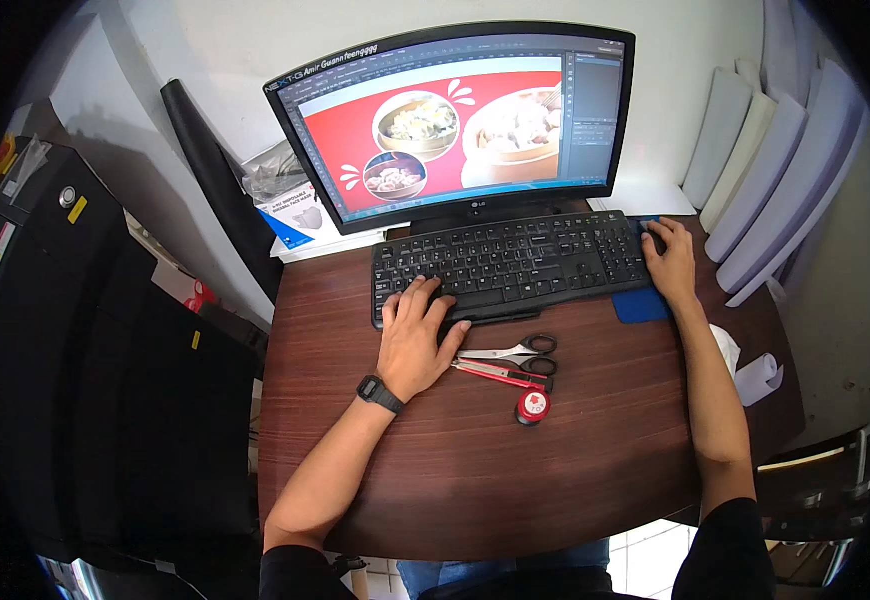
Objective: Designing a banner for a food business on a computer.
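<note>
My left hand (415,335) lies over the lower left of a black keyboard (515,262), its fingers spread on the keys and its thumb out toward the desk. A dark watch sits on that wrist. On the blue mouse pad (641,305), right of the keyboard, my right hand (671,262) curls over a black computer mouse (659,241), mostly hidden under the fingers. Beside my left thumb lie scissors (520,352) with black handles, a red utility knife (505,374) and a small round red-and-white object (533,404).
Behind the keyboard stands a monitor (465,130) showing a red layout with food pictures. Paper rolls (770,175) lean at the right wall; a smaller white roll (758,380) lies near my right forearm. A black cabinet (105,330) flanks the brown desk (435,480) on the left.
</note>
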### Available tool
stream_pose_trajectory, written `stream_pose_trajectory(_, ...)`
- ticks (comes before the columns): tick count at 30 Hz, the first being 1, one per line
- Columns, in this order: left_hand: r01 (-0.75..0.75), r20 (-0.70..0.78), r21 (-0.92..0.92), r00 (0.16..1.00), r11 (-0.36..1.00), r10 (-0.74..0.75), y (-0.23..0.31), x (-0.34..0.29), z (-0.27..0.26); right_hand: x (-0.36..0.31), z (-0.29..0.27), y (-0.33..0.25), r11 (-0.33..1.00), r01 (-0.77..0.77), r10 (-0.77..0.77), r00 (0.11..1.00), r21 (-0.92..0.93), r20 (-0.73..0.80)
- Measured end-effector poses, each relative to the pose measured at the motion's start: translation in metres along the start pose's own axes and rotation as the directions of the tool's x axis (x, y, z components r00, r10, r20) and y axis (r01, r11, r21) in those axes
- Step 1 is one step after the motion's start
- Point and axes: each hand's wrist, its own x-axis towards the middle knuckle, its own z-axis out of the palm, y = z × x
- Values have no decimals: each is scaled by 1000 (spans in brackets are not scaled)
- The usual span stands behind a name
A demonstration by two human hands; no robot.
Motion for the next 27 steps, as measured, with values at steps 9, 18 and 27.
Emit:
stream_pose_trajectory(9, 0, 1, -11, 1000, 1000, 0, 0, 1, 0, 1, 0, 1, 1000, -23, 23, 1000, 6, 16)
stream_pose_trajectory(18, 7, 7, -14, 1000, 1000, -7, -1, 0, 1, 1, 0, 0, 1000, -16, 16, 1000, 10, 3)
stream_pose_trajectory(27, 4, 11, -10, 1000, 1000, -4, -2, 0, 2, 1, 1, 0, 1000, -13, 13, 1000, 4, 6)
